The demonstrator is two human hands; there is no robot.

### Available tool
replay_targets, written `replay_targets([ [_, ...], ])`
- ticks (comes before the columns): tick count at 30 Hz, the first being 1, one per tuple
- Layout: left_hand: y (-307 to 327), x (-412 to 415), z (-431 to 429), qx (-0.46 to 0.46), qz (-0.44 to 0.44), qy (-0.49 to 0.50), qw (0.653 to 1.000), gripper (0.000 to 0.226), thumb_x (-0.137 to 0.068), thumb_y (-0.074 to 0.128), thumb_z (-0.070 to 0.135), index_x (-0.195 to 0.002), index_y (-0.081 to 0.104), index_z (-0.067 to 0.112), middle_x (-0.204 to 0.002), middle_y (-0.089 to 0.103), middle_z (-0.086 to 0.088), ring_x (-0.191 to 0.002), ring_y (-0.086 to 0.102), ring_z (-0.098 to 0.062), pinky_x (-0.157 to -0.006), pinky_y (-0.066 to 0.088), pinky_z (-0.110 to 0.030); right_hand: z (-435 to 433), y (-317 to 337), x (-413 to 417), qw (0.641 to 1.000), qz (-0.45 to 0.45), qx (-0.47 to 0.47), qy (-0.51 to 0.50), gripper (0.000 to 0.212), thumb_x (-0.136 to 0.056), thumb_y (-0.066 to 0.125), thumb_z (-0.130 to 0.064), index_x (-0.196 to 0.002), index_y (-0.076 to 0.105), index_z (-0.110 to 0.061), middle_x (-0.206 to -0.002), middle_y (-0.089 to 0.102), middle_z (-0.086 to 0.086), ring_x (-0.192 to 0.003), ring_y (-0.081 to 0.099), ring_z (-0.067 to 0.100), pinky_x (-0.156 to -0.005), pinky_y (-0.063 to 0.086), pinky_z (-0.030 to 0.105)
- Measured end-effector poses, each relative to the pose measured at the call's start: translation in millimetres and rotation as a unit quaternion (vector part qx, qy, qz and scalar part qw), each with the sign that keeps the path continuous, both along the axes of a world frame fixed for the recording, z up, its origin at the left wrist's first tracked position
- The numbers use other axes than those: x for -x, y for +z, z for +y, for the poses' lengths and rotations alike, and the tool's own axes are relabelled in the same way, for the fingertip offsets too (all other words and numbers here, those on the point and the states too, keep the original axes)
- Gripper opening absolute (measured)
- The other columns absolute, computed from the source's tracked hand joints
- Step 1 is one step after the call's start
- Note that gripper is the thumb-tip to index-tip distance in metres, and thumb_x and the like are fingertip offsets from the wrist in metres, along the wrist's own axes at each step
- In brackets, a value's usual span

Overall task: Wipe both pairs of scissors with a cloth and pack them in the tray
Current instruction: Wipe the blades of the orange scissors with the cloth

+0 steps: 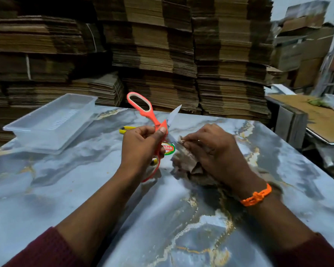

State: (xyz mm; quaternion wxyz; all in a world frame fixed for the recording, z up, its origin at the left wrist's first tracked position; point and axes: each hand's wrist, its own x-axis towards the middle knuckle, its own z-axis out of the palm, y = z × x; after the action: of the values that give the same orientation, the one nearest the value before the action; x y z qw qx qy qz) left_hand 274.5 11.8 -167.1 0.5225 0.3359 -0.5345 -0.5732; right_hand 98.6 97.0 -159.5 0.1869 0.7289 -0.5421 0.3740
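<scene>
Two dark red knitted sleeves [46, 251] are seen at the lower corners of the frame, and an orange braided wristband [256, 196] is worn on the right wrist. The forearms are extended over a blue-grey marble-patterned tabletop [66, 189] veined with gold.

At mid-frame, the left hand [143, 145] is curled around the orange plastic-handled scissors [153, 117] near the pivot, with the thumb pressed against the handle. The scissors are held above the table with the blades spread: one handle loop is raised toward the upper middle, the other is largely hidden beneath the palm, and one steel blade is pointed up and to the right. The other blade is directed into a crumpled grey-brown cloth [189, 166], which is pinched around it by the bent fingers of the right hand [212, 149]; the cloth's lower folds are rested on the tabletop.

A round red-and-green sticker [168, 148] is shown on the table between the hands. Just behind the left hand, part of the yellow-handled scissors [126, 129] is visible, laid flat. Further back at centre left, a clear rectangular plastic tray [52, 120] is placed near the table's far edge. Stacks of flattened brown cardboard [162, 54] are ranged across the background.
</scene>
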Motion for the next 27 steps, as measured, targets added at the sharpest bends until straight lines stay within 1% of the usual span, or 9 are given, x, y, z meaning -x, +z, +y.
replay_targets([
  [2, 0.2, 0.5, 2.3, 0.01, -0.005, 0.001, 1.0, 0.02, -0.093, 0.073, 0.014, -0.078, 0.069, 0.003, -0.049, 0.061, -0.002, -0.037, 0.054, -0.01, -0.038, 0.04, -0.018, -8.7, -6.2, -12.4, 1.0, 0.008, -0.012, 0.009, 0.015, -0.095, 0.071, -0.028, -0.103, 0.079, -0.018, -0.087, 0.065, 0.001, -0.083, 0.06, 0.024, -0.066, 0.05, 0.039],
  [5, -1.5, -0.7, 3.1, 0.012, -0.013, 0.001, 1.0, 0.019, -0.092, 0.075, 0.018, -0.079, 0.071, 0.004, -0.053, 0.064, -0.005, -0.04, 0.055, -0.014, -0.048, 0.043, -0.026, -13.2, -11.5, -8.6, 0.998, -0.035, -0.032, 0.051, 0.015, -0.094, 0.074, -0.019, -0.107, 0.079, -0.013, -0.088, 0.065, 0.004, -0.082, 0.063, 0.022, -0.067, 0.053, 0.041],
  [7, -3.0, -0.3, 3.7, -0.002, -0.007, -0.005, 1.0, 0.018, -0.092, 0.074, 0.017, -0.083, 0.072, 0.001, -0.053, 0.065, -0.003, -0.04, 0.055, -0.014, -0.047, 0.046, -0.026, -8.6, -14.5, -0.3, 0.995, -0.046, -0.05, 0.068, 0.018, -0.093, 0.074, -0.019, -0.109, 0.08, -0.011, -0.088, 0.066, 0.005, -0.08, 0.066, 0.02, -0.067, 0.054, 0.04],
  [10, -3.6, 0.1, 3.4, -0.011, 0.006, -0.012, 1.0, 0.02, -0.092, 0.075, 0.017, -0.086, 0.072, -0.002, -0.055, 0.064, -0.005, -0.041, 0.054, -0.014, -0.044, 0.047, -0.025, -1.7, -13.5, 12.0, 0.995, -0.043, -0.06, 0.062, 0.02, -0.091, 0.073, -0.023, -0.105, 0.081, -0.013, -0.086, 0.069, 0.004, -0.079, 0.067, 0.018, -0.066, 0.055, 0.039],
  [15, -7.9, 8.3, 13.2, 0.01, 0.005, -0.038, 0.999, 0.018, -0.093, 0.074, 0.015, -0.081, 0.074, 0.001, -0.062, 0.066, -0.011, -0.044, 0.054, -0.018, -0.049, 0.049, -0.03, -4.7, -9.3, -8.5, 0.999, -0.041, 0.026, 0.005, 0.014, -0.09, 0.078, -0.022, -0.096, 0.08, -0.01, -0.081, 0.066, 0.004, -0.077, 0.061, 0.017, -0.067, 0.049, 0.026],
  [19, -8.8, 12.7, 16.0, 0.019, 0.008, -0.016, 1.0, 0.019, -0.093, 0.074, 0.017, -0.085, 0.075, 0.0, -0.064, 0.067, -0.012, -0.046, 0.058, -0.017, -0.052, 0.052, -0.03, -8.4, -9.0, -14.8, 0.995, -0.085, 0.038, -0.026, 0.009, -0.09, 0.079, -0.019, -0.096, 0.078, -0.013, -0.084, 0.067, 0.004, -0.082, 0.063, 0.019, -0.073, 0.05, 0.029],
  [22, -9.4, 11.9, 17.9, -0.002, 0.025, -0.006, 1.0, 0.019, -0.093, 0.073, 0.015, -0.09, 0.075, -0.003, -0.068, 0.07, -0.012, -0.045, 0.059, -0.014, -0.049, 0.054, -0.027, -8.3, -16.2, -20.8, 0.998, -0.042, 0.035, -0.04, 0.008, -0.089, 0.079, -0.016, -0.095, 0.077, -0.011, -0.084, 0.064, 0.004, -0.082, 0.058, 0.019, -0.073, 0.039, 0.017],
  [23, -9.2, 11.8, 18.3, -0.009, 0.029, -0.006, 1.0, 0.019, -0.093, 0.072, 0.015, -0.092, 0.075, -0.004, -0.07, 0.071, -0.012, -0.045, 0.059, -0.013, -0.048, 0.053, -0.026, -8.3, -17.1, -21.0, 0.998, -0.034, 0.035, -0.04, 0.008, -0.089, 0.079, -0.016, -0.095, 0.078, -0.011, -0.083, 0.064, 0.003, -0.081, 0.058, 0.018, -0.073, 0.037, 0.016],
  [27, -9.9, 12.2, 16.0, 0.002, 0.024, -0.01, 1.0, 0.018, -0.093, 0.073, 0.015, -0.091, 0.075, -0.002, -0.064, 0.069, -0.009, -0.044, 0.059, -0.014, -0.049, 0.051, -0.026, -11.1, -12.3, -20.9, 0.988, -0.139, 0.037, -0.053, 0.008, -0.086, 0.083, -0.02, -0.089, 0.079, -0.014, -0.084, 0.07, -0.002, -0.083, 0.064, 0.011, -0.075, 0.05, 0.021],
])
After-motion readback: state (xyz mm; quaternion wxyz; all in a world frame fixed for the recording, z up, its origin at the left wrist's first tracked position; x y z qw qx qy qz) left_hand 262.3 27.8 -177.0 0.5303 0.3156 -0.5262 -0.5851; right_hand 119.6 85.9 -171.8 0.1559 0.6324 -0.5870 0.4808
